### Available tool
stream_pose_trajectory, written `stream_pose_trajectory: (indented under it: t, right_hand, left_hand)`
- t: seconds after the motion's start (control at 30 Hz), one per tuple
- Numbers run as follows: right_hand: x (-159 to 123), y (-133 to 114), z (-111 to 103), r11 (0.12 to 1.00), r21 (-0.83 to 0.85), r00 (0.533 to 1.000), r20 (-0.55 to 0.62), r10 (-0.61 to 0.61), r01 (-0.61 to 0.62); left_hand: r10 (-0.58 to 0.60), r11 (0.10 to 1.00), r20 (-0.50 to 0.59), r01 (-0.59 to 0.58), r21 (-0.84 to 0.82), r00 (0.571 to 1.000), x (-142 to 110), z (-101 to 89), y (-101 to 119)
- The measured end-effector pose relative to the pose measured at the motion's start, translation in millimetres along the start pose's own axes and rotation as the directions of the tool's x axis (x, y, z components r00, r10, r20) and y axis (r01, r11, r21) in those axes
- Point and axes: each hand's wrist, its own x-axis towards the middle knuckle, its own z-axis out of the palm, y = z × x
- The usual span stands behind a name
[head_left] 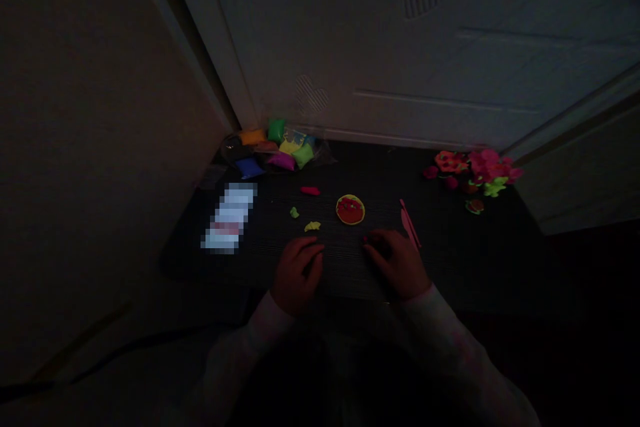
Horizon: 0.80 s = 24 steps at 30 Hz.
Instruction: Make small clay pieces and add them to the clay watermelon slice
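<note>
On the dark table, my left hand (299, 271) rests with its fingers slightly bent and apart, holding nothing. My right hand (397, 261) is closed in a pinch, with a tiny red bit of clay (365, 239) at its fingertips. Ahead, between the two hands, lies a round clay disc (351, 215) with a yellow rim, an orange-red face and small red and green pieces along its upper half. Near my left hand are a yellow clay piece (313, 227), a green clay lump (295, 212) and a pinkish-red clay roll (310, 191). Pink modelling tools (410, 223) lie beside my right hand.
Several bags of coloured clay (283, 159) are heaped at the table's back left. A lit, pixelated screen (230, 219) lies at the left. Pink and orange clay flowers (487, 165) stand back right, near a small round clay piece (475, 206). A white panel (380, 53) rises behind.
</note>
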Motion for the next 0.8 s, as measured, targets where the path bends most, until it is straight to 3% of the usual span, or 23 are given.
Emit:
stream_pose_trajectory:
  t: [0.13,0.27,0.37,0.47,0.57,0.67,0.8]
  right_hand:
    - [-21.6,6.3,-2.7,0.998,0.047,0.996,-0.086,0.033,-0.029]
    - [-34.5,8.8,-0.9,0.998,0.048,0.988,-0.151,0.035,-0.028]
    - [-33.7,8.7,1.0,0.997,0.065,0.983,-0.179,0.050,-0.039]
    - [-30.7,8.6,1.0,0.994,0.098,0.979,-0.196,0.063,-0.044]
    - [-30.1,3.2,-2.8,0.985,0.167,0.974,-0.213,0.078,-0.043]
    - [-30.2,-15.4,-10.7,0.970,0.239,0.973,-0.211,0.088,-0.036]
    - [-27.5,-53.9,-24.0,0.960,0.244,0.980,-0.174,-0.093,0.134]
  left_hand:
    - [-0.152,0.980,0.001,0.150,0.132,0.988,28.2,-8.7,-17.3]
    - [-0.228,0.945,0.135,0.186,0.268,0.964,57.2,-8.5,-36.2]
    - [-0.288,0.935,0.200,0.229,0.272,0.937,66.9,-8.3,-42.9]
    - [-0.327,0.941,0.169,0.303,0.151,0.930,65.8,-14.3,-39.6]
    - [-0.391,0.910,0.168,0.407,-0.076,0.905,58.0,-24.2,-23.9]
    - [-0.473,0.763,0.326,0.565,-0.312,0.819,47.6,-30.2,2.0]
    - [-0.442,0.562,0.475,0.648,-0.514,0.761,35.2,-28.8,33.7]
